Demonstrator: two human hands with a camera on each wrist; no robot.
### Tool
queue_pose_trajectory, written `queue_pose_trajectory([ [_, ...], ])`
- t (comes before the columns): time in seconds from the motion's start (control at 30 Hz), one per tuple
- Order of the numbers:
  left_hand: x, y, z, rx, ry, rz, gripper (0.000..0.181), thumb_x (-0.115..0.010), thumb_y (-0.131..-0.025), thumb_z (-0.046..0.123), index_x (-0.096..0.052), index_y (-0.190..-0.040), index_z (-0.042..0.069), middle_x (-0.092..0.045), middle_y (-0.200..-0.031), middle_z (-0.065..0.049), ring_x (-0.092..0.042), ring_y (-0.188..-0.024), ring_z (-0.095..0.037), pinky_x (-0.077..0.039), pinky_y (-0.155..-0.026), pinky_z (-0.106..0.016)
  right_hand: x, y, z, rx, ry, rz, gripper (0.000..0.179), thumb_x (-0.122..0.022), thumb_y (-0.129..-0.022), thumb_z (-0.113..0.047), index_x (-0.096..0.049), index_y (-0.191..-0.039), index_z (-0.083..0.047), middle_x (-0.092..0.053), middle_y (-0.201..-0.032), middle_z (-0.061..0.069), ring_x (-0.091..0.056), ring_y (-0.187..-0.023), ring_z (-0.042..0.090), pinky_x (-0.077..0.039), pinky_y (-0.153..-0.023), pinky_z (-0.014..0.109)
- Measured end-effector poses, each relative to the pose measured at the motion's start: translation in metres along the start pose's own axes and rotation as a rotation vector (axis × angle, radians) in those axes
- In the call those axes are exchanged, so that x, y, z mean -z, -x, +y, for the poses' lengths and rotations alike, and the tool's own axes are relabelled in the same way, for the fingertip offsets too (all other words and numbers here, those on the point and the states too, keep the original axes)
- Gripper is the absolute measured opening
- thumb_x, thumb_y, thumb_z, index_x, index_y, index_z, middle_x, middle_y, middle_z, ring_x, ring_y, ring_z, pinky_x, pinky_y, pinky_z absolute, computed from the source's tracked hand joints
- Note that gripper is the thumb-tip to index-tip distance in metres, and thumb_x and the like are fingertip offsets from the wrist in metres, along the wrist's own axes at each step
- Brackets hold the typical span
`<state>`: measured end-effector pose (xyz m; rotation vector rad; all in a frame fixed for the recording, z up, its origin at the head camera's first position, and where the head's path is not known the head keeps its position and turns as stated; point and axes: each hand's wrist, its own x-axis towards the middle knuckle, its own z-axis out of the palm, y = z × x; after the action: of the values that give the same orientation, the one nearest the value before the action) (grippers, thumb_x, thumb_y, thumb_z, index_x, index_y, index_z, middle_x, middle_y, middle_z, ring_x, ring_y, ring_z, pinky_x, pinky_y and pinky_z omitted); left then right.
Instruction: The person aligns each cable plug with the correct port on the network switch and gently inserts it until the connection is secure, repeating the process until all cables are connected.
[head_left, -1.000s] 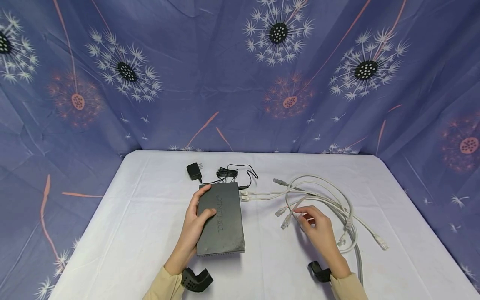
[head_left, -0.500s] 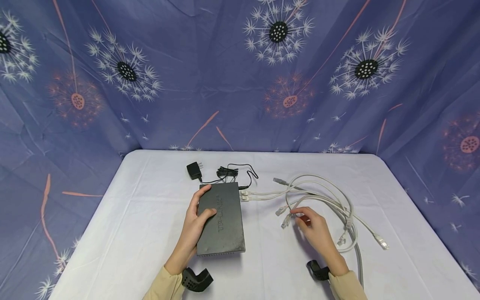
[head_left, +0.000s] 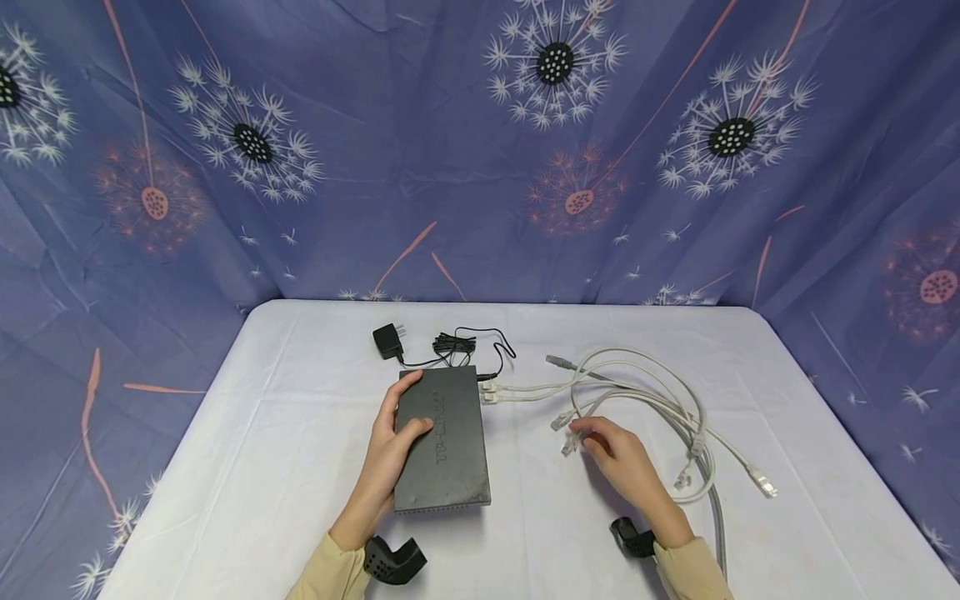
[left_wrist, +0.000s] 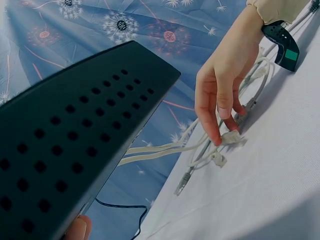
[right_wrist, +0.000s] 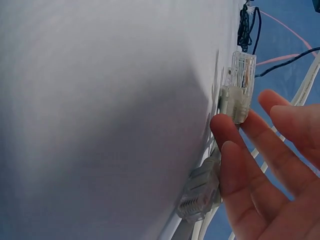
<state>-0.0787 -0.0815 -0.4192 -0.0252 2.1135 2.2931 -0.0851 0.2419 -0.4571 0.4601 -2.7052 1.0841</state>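
Observation:
My left hand (head_left: 392, 437) grips the left edge of a black TP-Link network switch (head_left: 450, 475), thumb on its top face. Two white network cables (head_left: 528, 392) and a thin black power cord run into the switch's right side. In the left wrist view the vented side of the switch (left_wrist: 75, 135) fills the left. My right hand (head_left: 626, 458) reaches down to a loose network cable plug (head_left: 570, 446). In the right wrist view its fingertips are at the base of a clear plug (right_wrist: 239, 95), the thumb apart from it; another plug (right_wrist: 200, 192) lies beside the fingers.
A coil of white and grey network cables (head_left: 701, 400) spreads over the table's right side, with several loose plugs. A black power adapter (head_left: 388, 342) and its bundled cord (head_left: 453, 344) lie behind the switch. A patterned blue curtain (head_left: 420, 167) hangs beyond the white table (head_left: 285, 400).
My right hand has moved left and slightly lower, toward the loose cable plug. The left hand and the switch have stayed in place.

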Motion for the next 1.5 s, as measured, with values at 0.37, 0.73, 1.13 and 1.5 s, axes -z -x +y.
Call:
queue_pose_trajectory([
  [0.37, 0.0, 0.001, -0.001, 0.009, 0.001, 0.003, 0.062, -0.055, -0.086, 0.003, -0.043, -0.142, 0.027, -0.026, -0.15, 0.001, -0.028, -0.133, -0.023, -0.023, -0.099, -0.049, 0.001, 0.001, -0.001, -0.03, 0.035, 0.009, 0.024, -0.064, -0.085, 0.008, -0.071, -0.098, -0.011, -0.066, -0.091, -0.003, -0.06, -0.078, 0.014, -0.047, -0.069, 0.032],
  [0.73, 0.0, 0.001, -0.003, 0.009, -0.007, 0.006, 0.062, -0.055, -0.086, 0.003, -0.043, -0.142, 0.026, -0.027, -0.15, 0.001, -0.028, -0.132, -0.023, -0.021, -0.101, -0.05, 0.004, -0.001, -0.002, 0.012, -0.098, 0.088, 0.038, -0.059, -0.069, 0.027, -0.069, -0.089, -0.004, -0.063, -0.089, -0.001, -0.06, -0.078, 0.016, -0.05, -0.066, 0.026],
  [1.13, 0.0, 0.001, -0.003, 0.009, -0.019, 0.009, 0.062, -0.055, -0.086, 0.003, -0.043, -0.142, 0.028, -0.023, -0.152, 0.003, -0.02, -0.137, -0.022, -0.018, -0.102, -0.052, 0.021, -0.004, -0.044, 0.052, -0.116, 0.154, 0.035, -0.059, -0.066, 0.03, -0.066, -0.09, 0.005, -0.064, -0.09, 0.015, -0.061, -0.077, 0.032, -0.051, -0.066, 0.028],
  [1.5, -0.001, 0.001, -0.002, 0.008, -0.022, 0.012, 0.062, -0.055, -0.086, 0.003, -0.043, -0.142, 0.027, -0.022, -0.153, 0.003, -0.016, -0.139, -0.021, -0.017, -0.103, -0.053, 0.025, -0.006, -0.047, 0.183, -0.185, 0.215, 0.037, -0.066, -0.064, 0.031, -0.062, -0.091, 0.005, -0.062, -0.088, 0.018, -0.061, -0.078, 0.022, -0.049, -0.07, 0.021],
])
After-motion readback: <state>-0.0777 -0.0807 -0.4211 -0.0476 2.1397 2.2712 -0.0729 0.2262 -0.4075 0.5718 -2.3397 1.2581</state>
